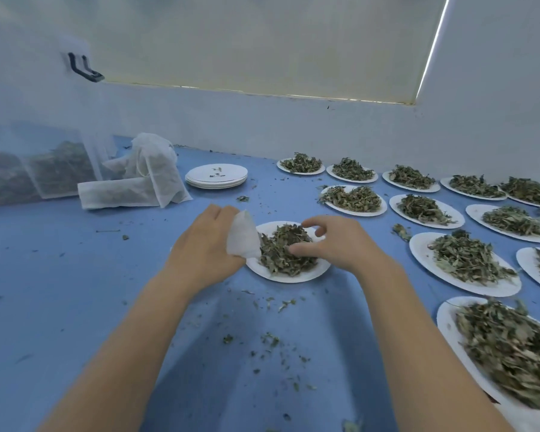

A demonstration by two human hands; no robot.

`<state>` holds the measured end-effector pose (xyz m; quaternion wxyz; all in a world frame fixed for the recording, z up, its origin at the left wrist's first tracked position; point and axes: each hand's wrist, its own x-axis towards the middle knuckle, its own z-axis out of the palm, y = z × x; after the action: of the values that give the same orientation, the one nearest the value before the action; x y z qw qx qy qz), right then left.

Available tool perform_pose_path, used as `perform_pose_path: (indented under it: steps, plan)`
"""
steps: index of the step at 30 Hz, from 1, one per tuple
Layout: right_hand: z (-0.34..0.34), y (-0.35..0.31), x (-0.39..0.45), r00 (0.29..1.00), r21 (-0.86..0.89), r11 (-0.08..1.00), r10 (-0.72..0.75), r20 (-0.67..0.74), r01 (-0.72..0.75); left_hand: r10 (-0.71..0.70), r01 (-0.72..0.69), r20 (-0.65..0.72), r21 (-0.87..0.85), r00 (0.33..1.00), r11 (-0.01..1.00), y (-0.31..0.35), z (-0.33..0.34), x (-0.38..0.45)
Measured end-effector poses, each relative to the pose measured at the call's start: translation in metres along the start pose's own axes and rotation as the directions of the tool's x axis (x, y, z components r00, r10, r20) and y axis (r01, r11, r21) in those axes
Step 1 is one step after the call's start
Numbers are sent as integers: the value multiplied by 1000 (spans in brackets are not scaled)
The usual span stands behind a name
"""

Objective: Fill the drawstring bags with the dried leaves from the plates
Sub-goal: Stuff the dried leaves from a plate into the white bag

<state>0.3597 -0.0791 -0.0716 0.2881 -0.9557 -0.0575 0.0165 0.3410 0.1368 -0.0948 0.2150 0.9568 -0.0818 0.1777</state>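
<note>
Roughly fourteen leaf-filled plates [288, 277], one empty stack [216, 176]

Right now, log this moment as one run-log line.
left hand: holds white bag | right hand: open, gathering leaves | plate: still heaped | filled bags: far left

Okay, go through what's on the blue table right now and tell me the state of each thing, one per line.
Left hand: gripping a small white bag.
Small white bag: crumpled, at the plate's left edge.
Right hand: fingers spread over the leaves, holding nothing visible.
Nearest plate: heaped with dried leaves.
Plates on the right: all still full.
Stack of plates: emptied, a few crumbs.
Filled bags: lying at the far left.
Blue table: littered with leaf bits.
</note>
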Motion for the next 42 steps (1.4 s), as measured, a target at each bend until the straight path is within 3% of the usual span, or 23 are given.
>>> perform_pose_path:
  steps: [8, 20, 28, 36, 42]
  plan:
    - [9, 7, 27, 996, -14, 997, -82, 29, 82, -74, 81, 67, -111, 995, 991, 9, 14, 18]
    - [22, 10, 43, 979, -35, 980, -197, -48, 196, -41, 45, 132, -22, 990, 999, 2, 16, 29]
    - [0, -1, 35, 894, -52, 951, -304, -329, 304, 42, -37, 123, -42, 991, 998, 2, 16, 44]
    - [-7, -24, 19, 910, -110, 927, -375, -179, 360, 26, -13, 79, -168, 997, 986, 12, 20, 41]
    - [-2, -36, 21, 905, -147, 905, -414, -96, 399, 30, -20, 86, -120, 996, 993, 17, 22, 38]
